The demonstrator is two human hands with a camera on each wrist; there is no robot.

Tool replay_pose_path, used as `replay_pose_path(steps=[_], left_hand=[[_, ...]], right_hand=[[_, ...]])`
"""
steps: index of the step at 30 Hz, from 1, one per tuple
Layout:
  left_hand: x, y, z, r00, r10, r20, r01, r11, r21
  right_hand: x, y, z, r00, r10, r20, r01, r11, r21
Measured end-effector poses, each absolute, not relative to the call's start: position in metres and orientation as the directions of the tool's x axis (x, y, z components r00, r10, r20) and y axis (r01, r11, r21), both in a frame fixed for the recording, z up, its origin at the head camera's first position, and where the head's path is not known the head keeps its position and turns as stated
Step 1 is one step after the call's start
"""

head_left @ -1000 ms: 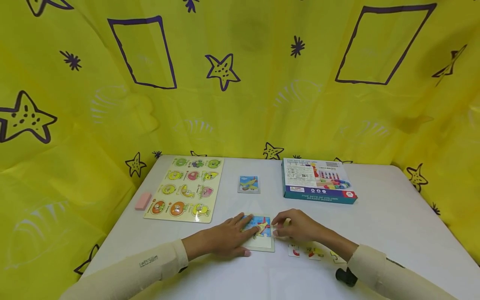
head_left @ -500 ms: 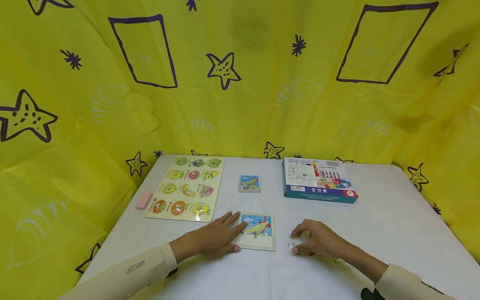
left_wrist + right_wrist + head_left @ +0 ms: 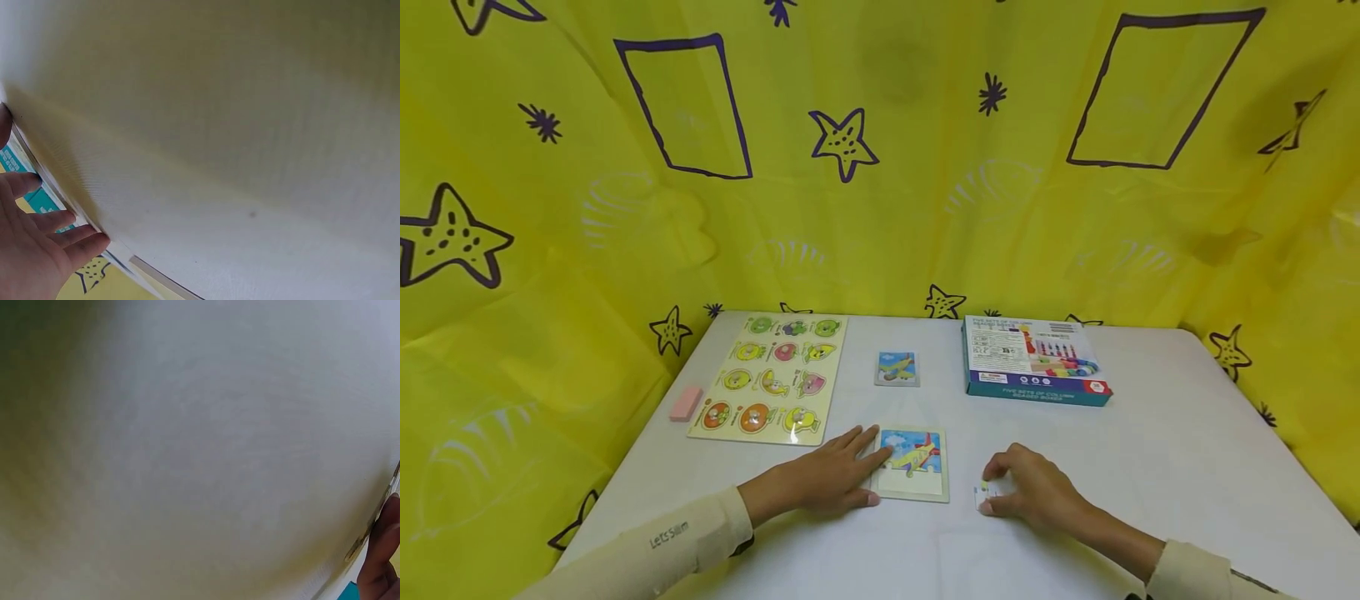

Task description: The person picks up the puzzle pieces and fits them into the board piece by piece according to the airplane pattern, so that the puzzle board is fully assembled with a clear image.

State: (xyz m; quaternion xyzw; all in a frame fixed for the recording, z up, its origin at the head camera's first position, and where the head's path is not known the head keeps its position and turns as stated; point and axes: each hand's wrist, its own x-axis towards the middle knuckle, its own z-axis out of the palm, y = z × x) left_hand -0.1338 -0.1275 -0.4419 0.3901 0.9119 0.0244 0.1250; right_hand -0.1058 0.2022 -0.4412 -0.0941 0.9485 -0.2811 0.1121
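A small white puzzle piece (image 3: 981, 496) is held at its edges in the grip of the right hand (image 3: 1036, 489), with the curled forefinger on its far side and the thumb on its near side. The piece is flat and thin, partly covered by the fingers, with a touch of yellow print; whether it is raised from the table (image 3: 925, 554) cannot be told. To the left of that grip, clearly apart from it, a square puzzle board (image 3: 910, 483) is laid flat, framed by a pale raised rim. Its upper part is filled by picture pieces (image 3: 917, 448) printed with a yellow and red airplane on blue sky; along its lower part, smooth pale backing is exposed. The board's left rim is touched by the left hand (image 3: 841, 472), whose fingers are extended and spread. Both forearms are covered by cream sleeves (image 3: 700, 527). Beyond the board, a small airplane picture card (image 3: 897, 368) is placed. Farther left, a cream fruit puzzle board (image 3: 822, 407) is seen, with a pink rectangular block (image 3: 686, 403) just beside it. At the far right, a flat, glossy printed cardboard box (image 3: 1037, 362) is set down. The white table is backed by a creased yellow curtain (image 3: 895, 242) printed with dark stars.
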Motion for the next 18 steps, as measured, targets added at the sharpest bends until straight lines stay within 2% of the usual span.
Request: replay_pose_path(steps=[9,14,18], left_hand=[[-0.1338,-0.1285,-0.4425,-0.666,0.716,-0.209,0.704,0.696,0.142],[-0.1327,-0.1285,-0.4413,-0.661,0.723,-0.201,0.709,0.689,0.15],[-0.1324,-0.1282,-0.4402,-0.657,0.728,-0.199,0.712,0.685,0.157]], right_hand=[[-0.1049,0.2,-0.4398,-0.937,-0.302,-0.173,-0.141,0.784,-0.604],[-0.1055,0.2027,-0.4412,-0.906,-0.383,-0.181,-0.152,0.693,-0.704],[-0.1075,0.207,-0.4419,-0.866,-0.451,-0.214,-0.109,0.589,-0.801]])
